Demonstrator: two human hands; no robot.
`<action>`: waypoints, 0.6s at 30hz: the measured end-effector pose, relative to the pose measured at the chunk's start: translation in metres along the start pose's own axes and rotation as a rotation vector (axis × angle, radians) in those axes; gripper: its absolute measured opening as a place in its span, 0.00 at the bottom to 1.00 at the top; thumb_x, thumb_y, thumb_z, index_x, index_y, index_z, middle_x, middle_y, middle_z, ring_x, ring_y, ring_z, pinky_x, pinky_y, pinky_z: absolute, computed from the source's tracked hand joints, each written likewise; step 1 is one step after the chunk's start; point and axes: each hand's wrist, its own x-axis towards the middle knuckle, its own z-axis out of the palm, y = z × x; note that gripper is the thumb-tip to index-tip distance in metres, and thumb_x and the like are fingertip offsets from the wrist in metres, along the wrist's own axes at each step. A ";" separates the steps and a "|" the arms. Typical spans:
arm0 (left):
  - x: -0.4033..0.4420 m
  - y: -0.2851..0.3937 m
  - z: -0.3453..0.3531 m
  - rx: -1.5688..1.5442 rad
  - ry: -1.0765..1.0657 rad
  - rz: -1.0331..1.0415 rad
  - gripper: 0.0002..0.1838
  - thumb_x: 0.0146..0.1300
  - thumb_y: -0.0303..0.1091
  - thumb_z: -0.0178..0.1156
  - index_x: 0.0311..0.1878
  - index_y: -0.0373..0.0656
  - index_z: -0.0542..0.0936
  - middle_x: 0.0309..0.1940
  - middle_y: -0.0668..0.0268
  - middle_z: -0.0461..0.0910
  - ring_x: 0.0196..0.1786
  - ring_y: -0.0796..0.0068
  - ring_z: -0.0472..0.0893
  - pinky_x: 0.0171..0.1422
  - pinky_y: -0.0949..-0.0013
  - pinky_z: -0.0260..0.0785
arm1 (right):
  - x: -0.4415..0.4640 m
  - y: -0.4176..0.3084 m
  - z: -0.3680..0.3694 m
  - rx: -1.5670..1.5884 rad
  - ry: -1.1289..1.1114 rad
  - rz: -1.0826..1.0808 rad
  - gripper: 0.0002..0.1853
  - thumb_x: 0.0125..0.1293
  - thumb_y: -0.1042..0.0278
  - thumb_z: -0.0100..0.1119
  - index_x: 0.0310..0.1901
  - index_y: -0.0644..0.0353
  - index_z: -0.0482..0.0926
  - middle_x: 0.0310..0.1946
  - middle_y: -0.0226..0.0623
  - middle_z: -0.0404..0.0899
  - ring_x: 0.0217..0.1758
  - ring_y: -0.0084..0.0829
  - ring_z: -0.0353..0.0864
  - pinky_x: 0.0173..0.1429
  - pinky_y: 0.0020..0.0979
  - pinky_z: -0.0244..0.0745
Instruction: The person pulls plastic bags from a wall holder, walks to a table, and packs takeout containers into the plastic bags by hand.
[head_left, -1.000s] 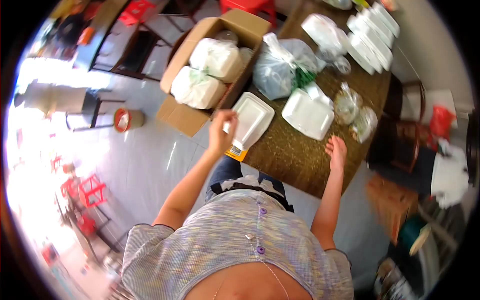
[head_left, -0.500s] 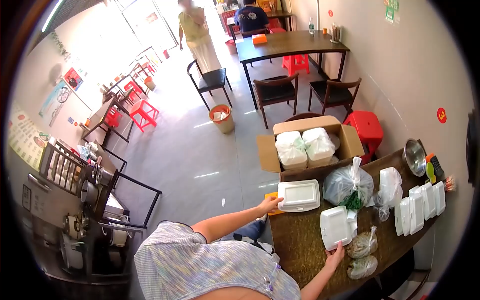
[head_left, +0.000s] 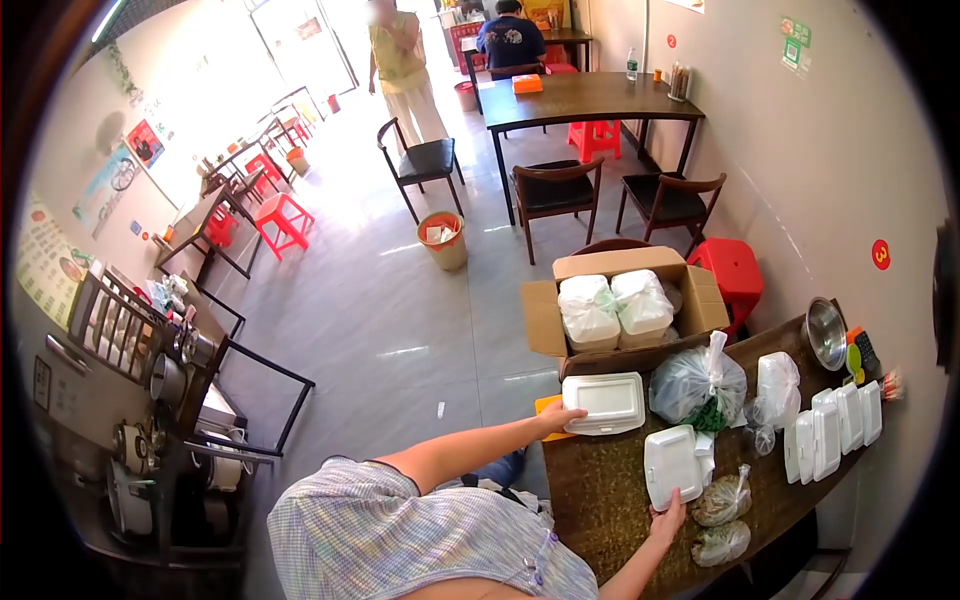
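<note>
Right hand nearer; foam box beyond, touching fingertips.

The counter looks like dark brown wood, and its top is speckled and a bit rough. The white food boxes look like light foam, smooth and mostly matt. The big bag is thin, see-through plastic with crinkles and small shiny spots. The small bags are clear, wrinkly plastic too. The carton is plain brown cardboard, flat and matt. The bowl is shiny metal. The red stool looks like smooth, hard plastic. The floor is gray and smooth, with glossy streaks of light. The shirt is soft-looking cloth with a fine, bumpy weave.
</note>
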 end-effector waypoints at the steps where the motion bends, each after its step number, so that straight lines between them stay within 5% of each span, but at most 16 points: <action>1: 0.003 0.000 0.000 -0.028 -0.009 0.012 0.30 0.57 0.43 0.60 0.59 0.40 0.63 0.51 0.60 0.70 0.51 0.67 0.74 0.53 0.64 0.71 | 0.001 0.000 0.000 0.011 -0.008 -0.009 0.28 0.54 0.51 0.62 0.54 0.54 0.67 0.48 0.34 0.71 0.43 0.34 0.71 0.28 0.33 0.66; 7: 0.017 -0.006 -0.003 -0.277 -0.052 0.003 0.27 0.53 0.34 0.63 0.56 0.42 0.66 0.50 0.61 0.71 0.51 0.64 0.74 0.49 0.58 0.74 | 0.007 0.001 -0.004 0.049 -0.056 -0.031 0.30 0.53 0.50 0.63 0.55 0.55 0.67 0.49 0.34 0.71 0.44 0.33 0.71 0.30 0.33 0.62; 18: 0.008 0.006 -0.005 -0.362 -0.045 -0.070 0.27 0.54 0.35 0.62 0.57 0.47 0.64 0.51 0.61 0.70 0.53 0.62 0.72 0.50 0.56 0.72 | 0.013 0.003 -0.003 0.130 -0.001 0.020 0.30 0.51 0.47 0.64 0.52 0.52 0.69 0.41 0.28 0.74 0.36 0.29 0.71 0.25 0.31 0.60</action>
